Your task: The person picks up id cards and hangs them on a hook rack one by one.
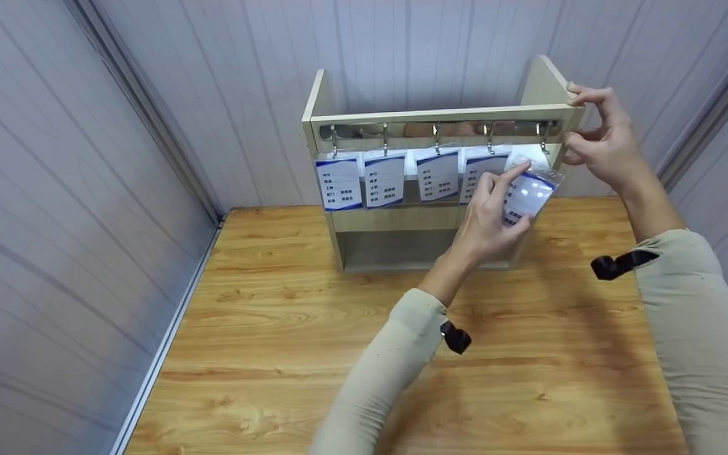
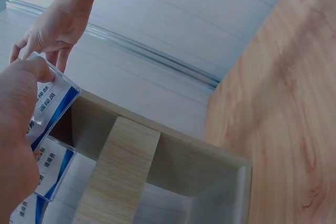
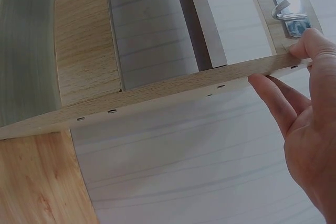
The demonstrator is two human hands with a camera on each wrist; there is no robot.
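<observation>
A light wooden rack [image 1: 440, 115] stands at the back of the table, with a row of metal hooks [image 1: 437, 136] under its top rail. Several blue-and-white badge cards [image 1: 384, 180] in clear sleeves hang from them. My left hand [image 1: 508, 194] pinches the rightmost card [image 1: 529, 194], which is tilted out below the last hook [image 1: 547, 136]. In the left wrist view that card [image 2: 52, 103] lies under my left hand's thumb [image 2: 31, 72]. My right hand [image 1: 576, 123] grips the rack's top right corner, and my right hand [image 3: 304, 93] has fingers on both sides of the side panel [image 3: 157, 95].
The wooden table [image 1: 288, 341] stretches in front of the rack. Grey panel walls [image 1: 54, 189] close in on the left, back and right. The rack has an open lower shelf [image 1: 395, 249]. Black wrist straps [image 1: 620, 262] sit on both sleeves.
</observation>
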